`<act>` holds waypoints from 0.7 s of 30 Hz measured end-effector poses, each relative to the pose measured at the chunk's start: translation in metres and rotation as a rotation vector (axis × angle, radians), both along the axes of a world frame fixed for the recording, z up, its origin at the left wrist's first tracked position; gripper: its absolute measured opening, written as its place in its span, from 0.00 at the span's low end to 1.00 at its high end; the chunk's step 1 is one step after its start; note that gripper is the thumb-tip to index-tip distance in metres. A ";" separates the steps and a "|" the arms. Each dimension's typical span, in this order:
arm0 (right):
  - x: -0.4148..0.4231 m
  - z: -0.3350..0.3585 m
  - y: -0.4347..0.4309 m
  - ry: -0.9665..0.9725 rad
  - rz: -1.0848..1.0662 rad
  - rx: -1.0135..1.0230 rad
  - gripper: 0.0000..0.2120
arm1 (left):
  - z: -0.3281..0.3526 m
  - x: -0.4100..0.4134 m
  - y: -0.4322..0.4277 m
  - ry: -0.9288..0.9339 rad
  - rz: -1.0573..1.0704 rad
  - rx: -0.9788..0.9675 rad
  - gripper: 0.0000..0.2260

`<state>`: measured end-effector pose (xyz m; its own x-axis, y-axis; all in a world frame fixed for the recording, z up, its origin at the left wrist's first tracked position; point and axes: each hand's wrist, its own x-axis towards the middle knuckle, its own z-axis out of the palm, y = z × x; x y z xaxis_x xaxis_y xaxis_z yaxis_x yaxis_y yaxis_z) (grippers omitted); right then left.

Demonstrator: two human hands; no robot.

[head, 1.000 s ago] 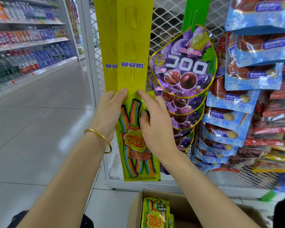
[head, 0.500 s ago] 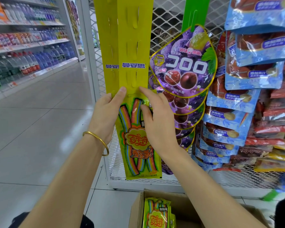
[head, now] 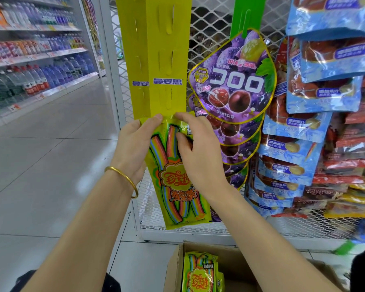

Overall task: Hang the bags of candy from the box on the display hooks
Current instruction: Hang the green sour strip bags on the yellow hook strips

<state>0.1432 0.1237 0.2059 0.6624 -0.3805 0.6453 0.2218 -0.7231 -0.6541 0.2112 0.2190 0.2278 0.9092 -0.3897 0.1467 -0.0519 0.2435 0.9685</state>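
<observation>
A mesh rack (head: 211,24) carries the yellow strip (head: 152,49), a hanging card with rows of hook tabs, all of them bare. Right of the strip hang purple bags (head: 232,81), and further right blue bags (head: 325,91). Below the strip and a little to its right, an open box (head: 175,268) sits on the floor and holds more bags (head: 198,272) of the same rainbow candy, standing on end.

One bag (head: 177,186) is up at the strip's lower end, its top edge touching the strip and its body hanging free below. The left hand (head: 133,148) pinches the bag's top left corner. The right hand (head: 198,152) pinches the top edge just beside it, thumb on the front face.

The step in hand looks like hooking this bag onto the strip's lowest tab (head: 168,102). Fingers hide the hang hole, so whether it has caught cannot be told. The next move likely calls for threading the hole over that tab, then releasing gently.
</observation>
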 end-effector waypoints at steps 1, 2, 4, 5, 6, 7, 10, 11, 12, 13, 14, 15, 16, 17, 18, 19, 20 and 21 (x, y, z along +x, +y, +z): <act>-0.001 0.000 -0.001 0.004 0.001 0.004 0.16 | 0.000 0.000 0.000 0.007 -0.011 -0.002 0.10; -0.002 0.000 -0.001 0.007 0.005 0.011 0.16 | 0.000 0.000 0.000 0.012 -0.026 0.001 0.11; -0.004 -0.001 -0.002 0.002 0.019 0.030 0.17 | 0.000 0.000 0.001 0.017 -0.059 0.008 0.13; -0.004 -0.002 -0.003 -0.003 0.028 0.040 0.17 | 0.000 0.000 0.002 0.018 -0.073 0.005 0.13; -0.004 -0.002 -0.003 -0.009 0.035 0.048 0.17 | -0.001 0.000 0.002 0.020 -0.080 0.001 0.14; -0.004 -0.003 -0.004 -0.017 0.040 0.052 0.17 | -0.001 0.000 0.001 0.029 -0.082 -0.003 0.16; -0.001 -0.008 -0.006 -0.021 0.038 0.059 0.18 | -0.001 0.000 0.001 0.074 -0.093 -0.032 0.19; -0.001 -0.010 -0.006 -0.019 0.036 0.061 0.18 | -0.002 0.000 0.001 0.078 -0.105 -0.041 0.19; -0.001 -0.012 -0.006 -0.023 0.032 0.055 0.19 | -0.002 0.001 0.002 0.078 -0.117 -0.046 0.19; -0.001 -0.014 -0.006 -0.029 0.026 0.041 0.19 | -0.002 0.001 0.002 0.075 -0.127 -0.049 0.18; -0.001 -0.014 -0.006 -0.035 0.022 0.027 0.18 | -0.002 0.001 0.002 0.070 -0.133 -0.053 0.17; -0.001 -0.015 -0.006 -0.038 0.020 0.019 0.18 | -0.003 0.002 0.002 0.067 -0.138 -0.059 0.16; 0.000 -0.015 -0.006 -0.042 0.019 0.015 0.18 | -0.003 0.002 0.003 0.064 -0.143 -0.063 0.16; 0.000 -0.015 -0.006 -0.048 0.018 0.013 0.18 | -0.004 0.002 0.003 0.061 -0.145 -0.061 0.17; 0.000 -0.015 -0.006 -0.053 0.017 0.013 0.18 | -0.005 0.003 0.002 0.055 -0.144 -0.057 0.16; 0.001 -0.015 -0.006 -0.056 0.018 0.016 0.18 | -0.005 0.003 0.002 0.045 -0.146 -0.053 0.15; 0.001 -0.016 -0.007 -0.056 0.021 0.025 0.18 | -0.006 0.003 0.002 0.034 -0.146 -0.047 0.13; 0.000 -0.018 -0.007 -0.054 0.027 0.043 0.18 | -0.007 0.004 0.002 0.023 -0.145 -0.040 0.10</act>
<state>0.1437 0.1171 0.1876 0.6375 -0.3914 0.6636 0.2767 -0.6876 -0.6713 0.2148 0.2210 0.2206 0.8473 -0.5111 0.1445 0.0083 0.2849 0.9585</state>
